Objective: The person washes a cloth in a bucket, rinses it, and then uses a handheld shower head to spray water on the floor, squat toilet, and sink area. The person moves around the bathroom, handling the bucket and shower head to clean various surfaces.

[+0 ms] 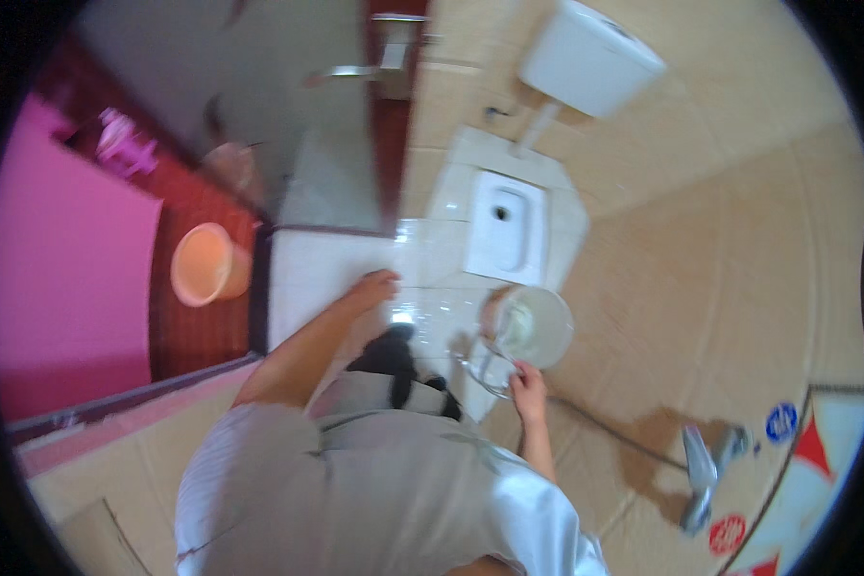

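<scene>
My right hand (528, 384) is closed at the near rim of a pale, translucent bucket (552, 328), where its handle attaches. A curved handle (480, 374) hangs beside the bucket's near left side. Something whitish shows inside the bucket, too blurred to name. The bucket is just nearer to me than a white squat toilet (538, 230) set in the tiled floor. My left hand (374, 286) hangs over the floor to the left, loosely bent, with nothing in it. Its fingers are somewhat blurred.
A white cistern (590, 60) is mounted on the tiled wall beyond the toilet. To the right, a metal tap (701, 470) juts from the wall. A glass door (326, 144) stands at the far left. Past the threshold, an orange bucket (202, 267) is on a reddish floor.
</scene>
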